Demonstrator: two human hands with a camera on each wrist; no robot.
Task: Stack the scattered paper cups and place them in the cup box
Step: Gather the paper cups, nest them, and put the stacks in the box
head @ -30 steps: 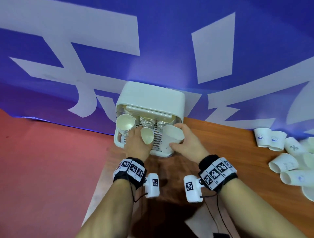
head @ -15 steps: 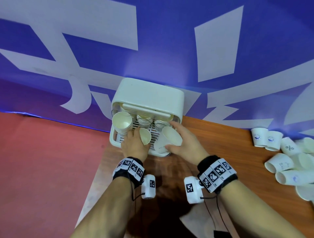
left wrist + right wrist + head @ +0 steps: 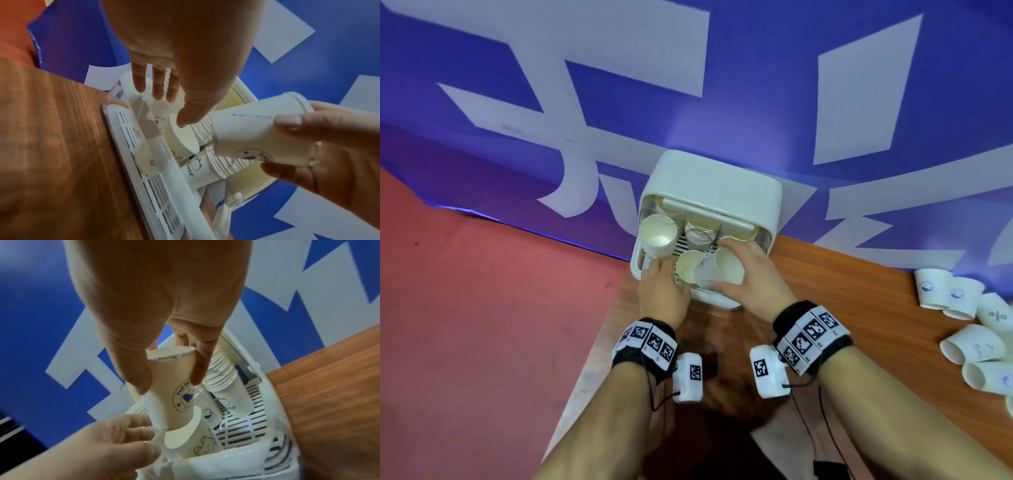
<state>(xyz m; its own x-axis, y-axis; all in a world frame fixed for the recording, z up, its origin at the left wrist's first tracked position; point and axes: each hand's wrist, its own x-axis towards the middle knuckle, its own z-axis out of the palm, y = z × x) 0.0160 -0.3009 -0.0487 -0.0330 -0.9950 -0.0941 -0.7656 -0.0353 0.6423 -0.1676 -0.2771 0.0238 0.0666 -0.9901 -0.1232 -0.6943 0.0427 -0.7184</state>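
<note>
The white cup box [image 3: 709, 192] stands open at the table's back left with stacks of paper cups [image 3: 657, 236] inside. A single bear-print cup [image 3: 688, 267] [image 3: 185, 439] leans on the box's front grille, mouth toward me. My left hand [image 3: 661, 274] [image 3: 170, 110] has its thumb on that cup's rim and its fingers straight. My right hand [image 3: 724, 265] [image 3: 169, 383] grips another paper cup [image 3: 709, 274] [image 3: 252, 129] [image 3: 174, 402] between thumb and fingers. The held cup is tilted, its base right at the mouth of the leaning cup.
Several loose paper cups [image 3: 962, 325] lie scattered on the wooden table [image 3: 859, 325] at the far right. A blue banner [image 3: 756, 102] rises right behind the box. Red floor [image 3: 482, 325] lies left of the table edge.
My right hand has brought its cup left and closer, so its base now meets the mouth of the cup under my left thumb. The left hand has stayed in place.
</note>
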